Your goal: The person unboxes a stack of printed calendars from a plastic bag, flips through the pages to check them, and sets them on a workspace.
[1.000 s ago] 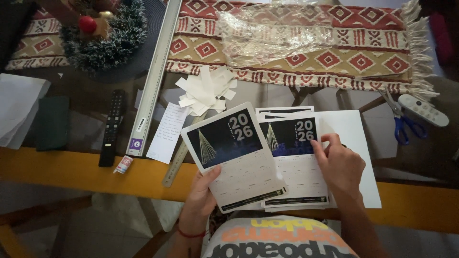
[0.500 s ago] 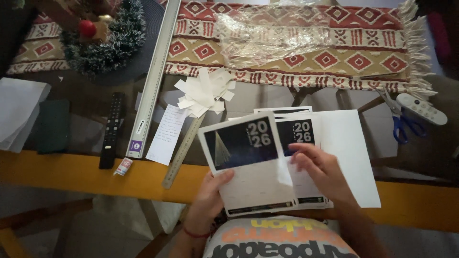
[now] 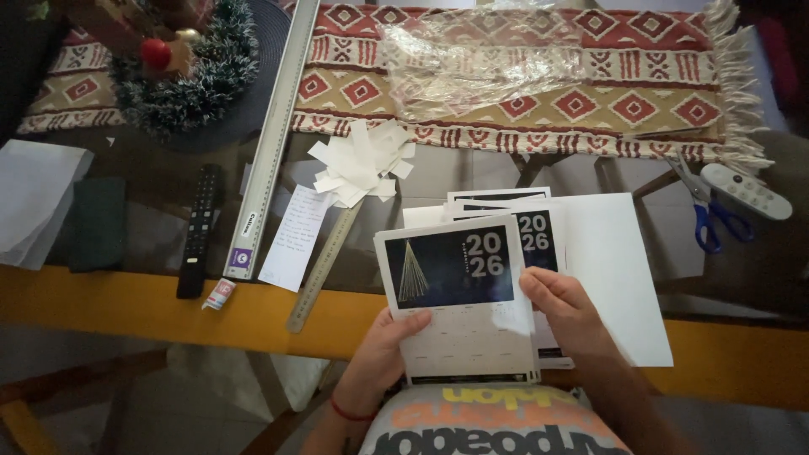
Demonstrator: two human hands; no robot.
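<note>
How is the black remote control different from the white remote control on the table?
The black remote control is long and slim; the white remote control looks shorter, with rounded ends. The black one lies at the left, beside the long metal ruler; the white one lies at the far right, next to the blue-handled scissors. Both rest flat on the glass table, and neither hand touches them.

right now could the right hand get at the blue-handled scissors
Probably yes, once freed. The right hand is pinching the calendar sheet, so it is occupied. The scissors lie open to the right beside a white remote, with only flat white paper between.
</note>
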